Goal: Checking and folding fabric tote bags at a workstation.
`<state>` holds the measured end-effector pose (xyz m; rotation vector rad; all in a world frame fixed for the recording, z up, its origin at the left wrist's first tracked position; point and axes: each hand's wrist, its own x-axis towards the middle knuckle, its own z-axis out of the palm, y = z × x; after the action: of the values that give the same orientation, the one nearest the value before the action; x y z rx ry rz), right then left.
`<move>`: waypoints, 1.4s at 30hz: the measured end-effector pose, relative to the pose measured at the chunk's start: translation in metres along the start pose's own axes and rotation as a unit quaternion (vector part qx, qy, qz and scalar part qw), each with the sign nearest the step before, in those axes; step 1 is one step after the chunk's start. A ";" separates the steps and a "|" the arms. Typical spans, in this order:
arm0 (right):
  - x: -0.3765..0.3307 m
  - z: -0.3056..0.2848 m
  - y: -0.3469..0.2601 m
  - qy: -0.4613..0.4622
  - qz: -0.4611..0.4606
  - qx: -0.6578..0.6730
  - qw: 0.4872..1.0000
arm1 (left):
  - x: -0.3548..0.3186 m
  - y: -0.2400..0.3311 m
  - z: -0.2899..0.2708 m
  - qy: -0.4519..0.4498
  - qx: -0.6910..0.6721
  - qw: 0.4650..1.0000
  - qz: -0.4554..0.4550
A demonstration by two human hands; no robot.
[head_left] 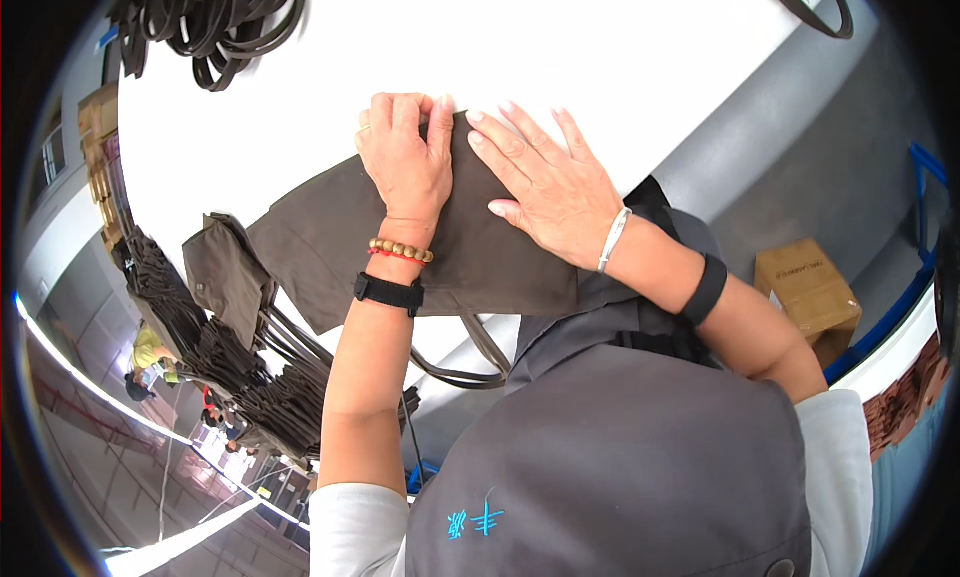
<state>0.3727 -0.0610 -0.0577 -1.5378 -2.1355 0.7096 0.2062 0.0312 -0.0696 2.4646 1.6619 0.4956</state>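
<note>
A dark brown fabric bag (330, 242) lies flat on the white table (560, 47) in front of me. My left hand (405, 157) curls its fingers over the bag's far edge and grips the cloth. My right hand (545, 182) rests flat on the fabric beside it, fingers spread, pressing it down. A dark strap (470, 362) from the bag hangs off the table's near edge. I wear a bead bracelet and a black band on the left wrist, a silver bangle and a black band on the right arm.
A stack of similar brown bags (225, 327) with straps sits at the table's left end. Loose dark straps (215, 22) are piled at the top left. A cardboard box (805, 292) stands on the grey floor to the right, next to a blue frame (925, 217).
</note>
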 end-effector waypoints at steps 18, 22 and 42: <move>-0.063 -0.022 0.020 -0.077 -0.037 -0.046 0.995 | 0.006 0.027 -0.017 -0.090 0.096 0.991 0.028; -0.066 -0.025 0.022 -0.007 -0.034 0.015 0.999 | 0.005 0.024 -0.016 -0.049 0.107 0.990 0.079; -0.013 -0.219 -0.046 0.264 -0.226 0.092 0.933 | 0.099 0.099 -0.239 0.365 -0.526 0.763 0.083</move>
<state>0.4733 -0.0501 0.1425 -0.9431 -1.8399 0.2792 0.2458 0.0658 0.2018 1.5552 0.7821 1.9414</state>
